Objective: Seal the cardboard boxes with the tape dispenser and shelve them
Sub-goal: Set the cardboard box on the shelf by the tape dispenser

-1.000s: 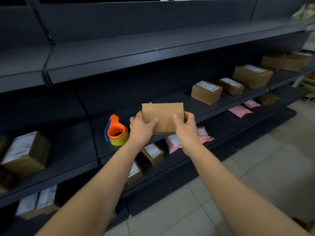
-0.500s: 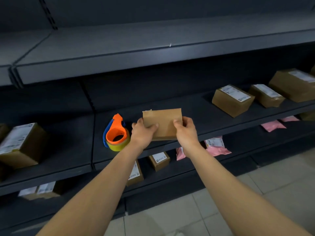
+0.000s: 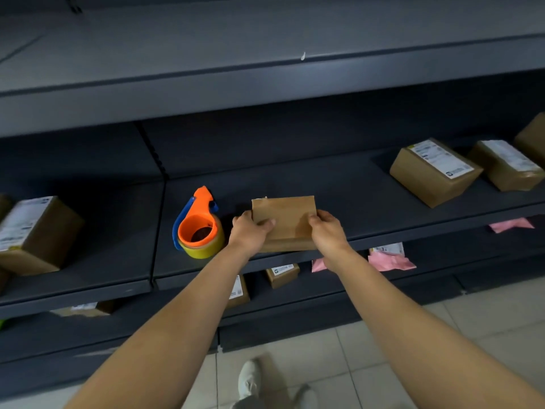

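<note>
I hold a small plain cardboard box [image 3: 285,221] with both hands at the front of the dark middle shelf [image 3: 348,199]. My left hand [image 3: 249,231] grips its left side and my right hand [image 3: 326,230] grips its right side. Whether the box rests on the shelf or hangs just above it I cannot tell. An orange and blue tape dispenser [image 3: 198,224] with a yellow tape roll stands on the same shelf, just left of my left hand.
Labelled cardboard boxes [image 3: 433,171] sit on the middle shelf at the right, and another labelled box [image 3: 35,231] at the left. Small boxes [image 3: 281,273] and pink mailers [image 3: 389,258] lie on the lower shelf. My shoe [image 3: 249,379] is on the tiled floor.
My hands have carried the box down and forward to the middle shelf's front edge. The view has tilted down and shifted left, closer to the shelves.
</note>
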